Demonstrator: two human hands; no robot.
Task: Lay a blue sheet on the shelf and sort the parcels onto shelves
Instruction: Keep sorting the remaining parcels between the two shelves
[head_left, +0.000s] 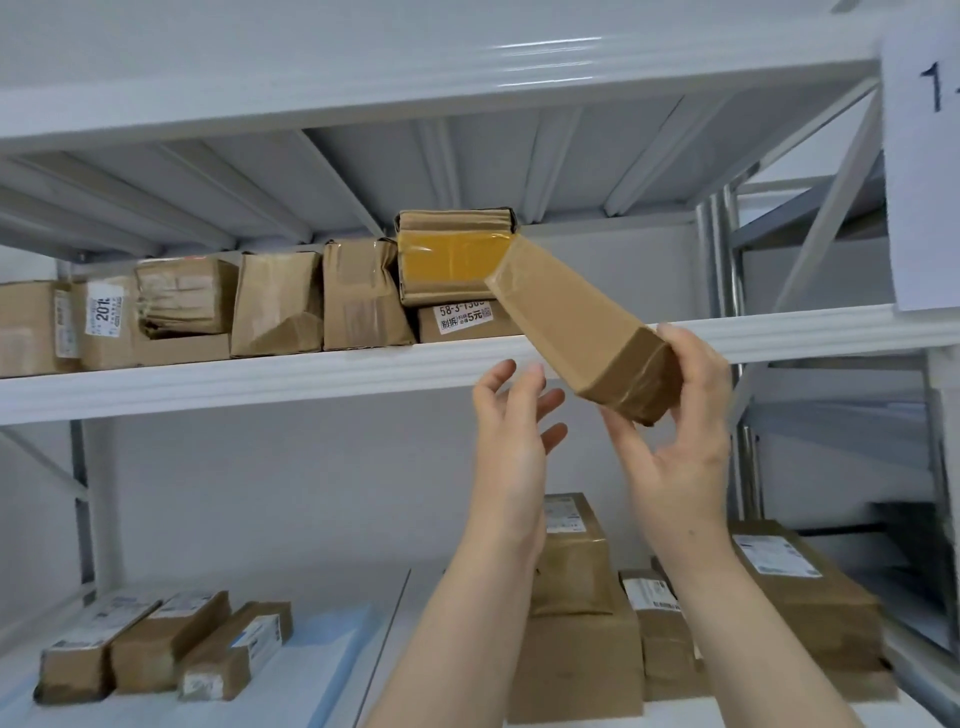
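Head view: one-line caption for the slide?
Right hand holds a long taped parcel tilted toward the upper shelf; left hand open beside it.

Numbered sign (922, 208) runs off the right edge; arms (717, 597) hide parts of lower-shelf parcels (571, 561)

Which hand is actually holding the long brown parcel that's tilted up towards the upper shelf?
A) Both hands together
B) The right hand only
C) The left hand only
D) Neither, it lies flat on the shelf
B: the right hand curls round the near end of the long parcel, while the left hand is spread open beside it and grips nothing.
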